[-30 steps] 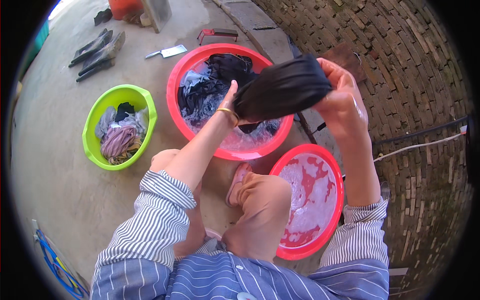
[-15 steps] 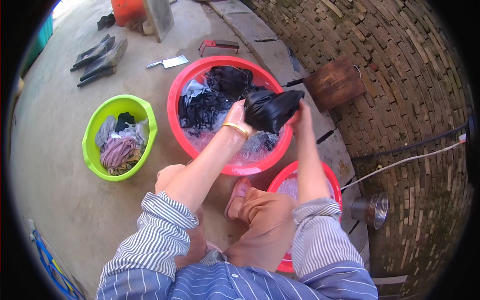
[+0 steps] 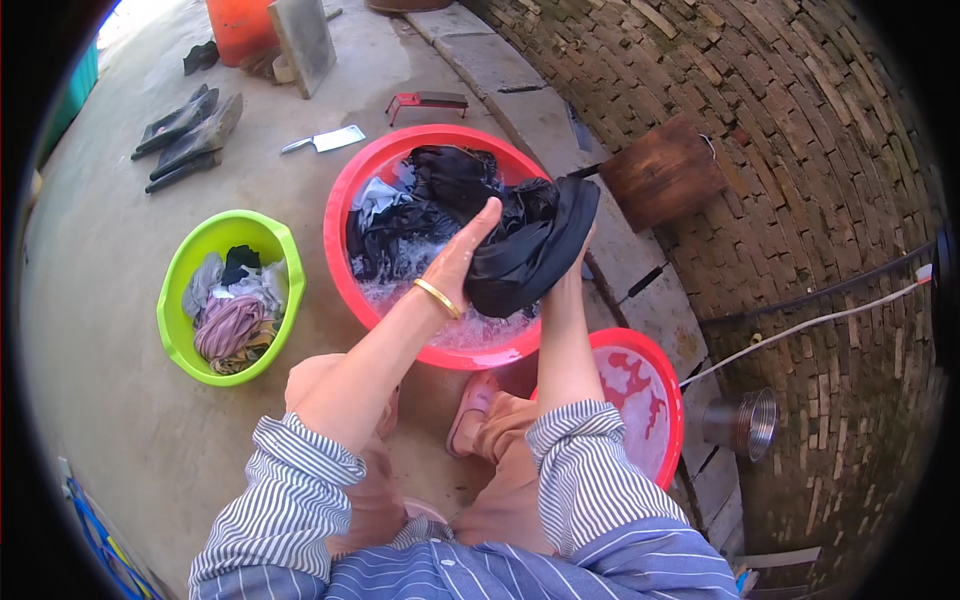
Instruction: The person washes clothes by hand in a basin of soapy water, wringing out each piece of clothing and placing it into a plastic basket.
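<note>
A dark, wet garment [image 3: 525, 260] is bunched up between my hands, above the near right side of a large red basin [image 3: 350, 300]. My left hand [image 3: 458, 258], with a gold bangle on the wrist, presses its left side; the thumb points up and the other fingers are hidden by the cloth. On the opposite side, my right hand [image 3: 575, 270] holds the bundle, its fingers mostly covered. Below, black clothes [image 3: 450, 175] and a light blue cloth [image 3: 377, 198] soak in sudsy water.
A green basin of clothes [image 3: 170, 345] stands left. Near right is a smaller red basin [image 3: 672, 400] with suds. Beyond lie a cleaver [image 3: 338, 138], a small red-framed bench [image 3: 428, 101] and dark boots [image 3: 195, 130]. A brick wall [image 3: 830, 200] rises right, beside a wooden board [image 3: 663, 172].
The garment has come lower and nearer to me, its bunched shape turned and opened out. My left thumb has lifted off it, and my right forearm has moved left, uncovering more of the smaller basin.
</note>
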`<state>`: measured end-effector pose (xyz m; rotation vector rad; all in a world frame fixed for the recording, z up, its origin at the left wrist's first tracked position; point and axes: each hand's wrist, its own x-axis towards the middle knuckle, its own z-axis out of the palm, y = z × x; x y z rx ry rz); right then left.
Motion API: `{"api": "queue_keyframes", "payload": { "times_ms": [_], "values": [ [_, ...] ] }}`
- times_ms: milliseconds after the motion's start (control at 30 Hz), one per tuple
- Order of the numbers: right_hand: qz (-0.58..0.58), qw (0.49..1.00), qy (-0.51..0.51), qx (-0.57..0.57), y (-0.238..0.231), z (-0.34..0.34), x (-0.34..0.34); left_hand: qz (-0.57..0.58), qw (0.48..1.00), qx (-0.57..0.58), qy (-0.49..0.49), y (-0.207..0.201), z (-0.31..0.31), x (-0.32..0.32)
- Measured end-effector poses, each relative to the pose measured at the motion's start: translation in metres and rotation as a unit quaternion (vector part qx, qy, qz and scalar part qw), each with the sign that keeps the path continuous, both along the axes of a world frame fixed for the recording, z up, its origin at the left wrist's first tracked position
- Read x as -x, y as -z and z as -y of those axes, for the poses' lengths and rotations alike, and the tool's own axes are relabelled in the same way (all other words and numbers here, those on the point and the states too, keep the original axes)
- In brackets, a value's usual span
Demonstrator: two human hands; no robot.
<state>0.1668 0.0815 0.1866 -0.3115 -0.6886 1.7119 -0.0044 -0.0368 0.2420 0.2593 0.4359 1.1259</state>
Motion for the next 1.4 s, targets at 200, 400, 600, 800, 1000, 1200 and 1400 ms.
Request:
{"api": "queue_keyframes", "payload": {
  "times_ms": [200,400,600,800,1000,1200,1400],
  "values": [
    [0.383,0.922,0.016,0.061,-0.035,0.006,0.007,-0.664,0.703,-0.250,-0.047,0.012,0.001,-0.010],
    [0.858,0.485,-0.066,-0.157,-0.026,-0.003,0.043,-0.702,0.674,-0.201,0.112,0.047,0.003,-0.027],
    [0.759,0.648,-0.055,0.033,-0.057,0.005,0.065,-0.538,0.833,-0.125,-0.018,0.040,0.002,0.011],
    [0.206,0.960,-0.128,0.138,-0.021,-0.001,-0.016,0.096,0.991,0.019,0.093,0.001,0.003,0.027],
    [0.056,0.989,-0.034,0.132,0.017,0.015,0.007,0.251,0.965,0.050,0.057,0.010,0.002,-0.003],
    [-0.009,0.992,-0.112,0.065,-0.007,-0.001,-0.001,0.261,0.964,0.029,0.052,0.008,0.003,-0.007],
    [0.316,0.946,-0.035,-0.060,-0.063,-0.016,-0.007,0.043,0.998,-0.052,0.018,0.001,0.010,-0.020]
  ]
}}
